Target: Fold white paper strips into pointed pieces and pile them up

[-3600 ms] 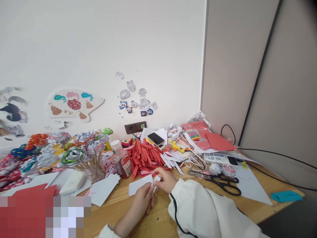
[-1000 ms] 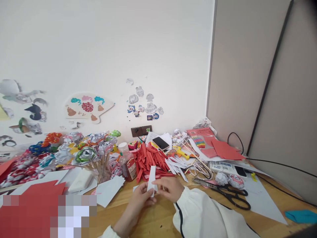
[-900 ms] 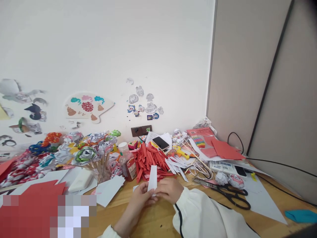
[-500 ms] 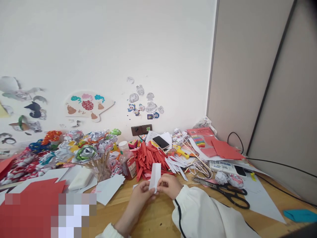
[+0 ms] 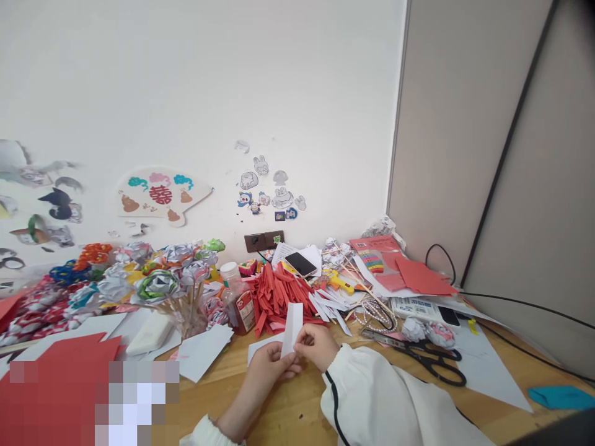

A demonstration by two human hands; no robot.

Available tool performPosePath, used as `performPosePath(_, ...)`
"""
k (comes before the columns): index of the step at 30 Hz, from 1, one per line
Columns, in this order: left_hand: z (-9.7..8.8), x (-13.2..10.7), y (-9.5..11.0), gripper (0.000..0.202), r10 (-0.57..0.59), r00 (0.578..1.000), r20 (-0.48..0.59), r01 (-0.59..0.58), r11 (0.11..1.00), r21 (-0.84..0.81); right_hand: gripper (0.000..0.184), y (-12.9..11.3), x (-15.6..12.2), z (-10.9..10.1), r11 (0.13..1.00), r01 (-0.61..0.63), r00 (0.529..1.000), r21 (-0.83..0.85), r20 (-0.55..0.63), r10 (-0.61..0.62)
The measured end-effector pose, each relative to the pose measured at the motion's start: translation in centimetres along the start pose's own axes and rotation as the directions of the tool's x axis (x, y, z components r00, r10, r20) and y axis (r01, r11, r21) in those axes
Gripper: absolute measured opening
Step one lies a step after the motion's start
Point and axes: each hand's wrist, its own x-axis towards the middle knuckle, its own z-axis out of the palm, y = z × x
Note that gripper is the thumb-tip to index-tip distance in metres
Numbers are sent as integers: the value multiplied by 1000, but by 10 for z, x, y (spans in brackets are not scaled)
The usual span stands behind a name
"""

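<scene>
A narrow white paper strip (image 5: 292, 325) with a lengthwise crease stands upright between my hands, over the front middle of the table. My left hand (image 5: 274, 364) pinches its lower end between thumb and fingers. On the strip's right edge, near the bottom, the thumb and fingertips of my right hand (image 5: 318, 347) are closed. Just beyond lies a heap of folded red paper strips (image 5: 283, 297), with folded white strips (image 5: 328, 306) at its right. A flat white paper (image 5: 260, 348) lies partly hidden behind my left hand.
Black-handled scissors (image 5: 430, 359) lie right of my right sleeve. At left stand paper flowers (image 5: 160, 286) on sticks, beside a bottle (image 5: 237, 303). A phone (image 5: 301, 264), a yellow glue gun (image 5: 340, 282) and red sheets (image 5: 425, 277) lie farther back. A black cable (image 5: 525, 302) crosses at right.
My left hand has shifted slightly and its thumb now lies across the strip's lower end. The right hand keeps its pinch at the edge. The whole view has moved slightly.
</scene>
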Motion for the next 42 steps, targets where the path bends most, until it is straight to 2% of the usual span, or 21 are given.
performPosePath(4,2,0,-2,30,-12,1000,-7,12,1000,10,5,0,0,1,999,31,999,-17,-19,-32)
performPosePath(10,2,-1,-2,29,-31,999,16,31,999,-13,5,1,-1,4,1000,12,999,-24,-30,-13)
performPosePath(14,3,-3,1,24,-40,999,-3,40,999,-27,7,3,0,5,1000,9,1000,14,-29,-8)
performPosePath(17,4,-5,3,20,-48,999,-8,47,997,-66,16,5,1,5,997,16,999,76,-31,-13)
performPosePath(21,3,-5,3,18,-35,999,13,36,992,-123,28,7,1,4,978,34,999,206,19,-38)
performPosePath(24,4,-3,1,22,-21,1000,8,21,995,-92,35,7,0,4,975,30,993,222,103,-54)
performPosePath(26,4,-1,0,27,27,1000,-2,-28,999,-19,36,7,0,3,973,6,988,232,150,-42)
performPosePath(28,2,-2,0,40,150,989,8,-150,985,80,36,5,0,0,969,-12,988,249,154,-27)
performPosePath(31,-4,-9,9,58,365,928,72,-370,887,276,36,1,2,-6,964,-17,989,266,143,-22)
performPosePath(34,-12,-17,23,22,429,889,160,-443,719,536,38,-1,4,-11,954,-30,982,299,186,-27)
performPosePath(36,-16,-20,30,13,461,861,216,-494,655,572,39,-1,4,-11,953,-26,979,303,202,-38)
performPosePath(39,-17,-19,33,10,502,824,264,-556,622,552,39,-1,3,-9,959,-2,979,285,195,-56)
performPosePath(42,-16,-13,27,11,500,836,224,-537,667,516,40,-2,2,-8,960,12,979,281,193,-69)
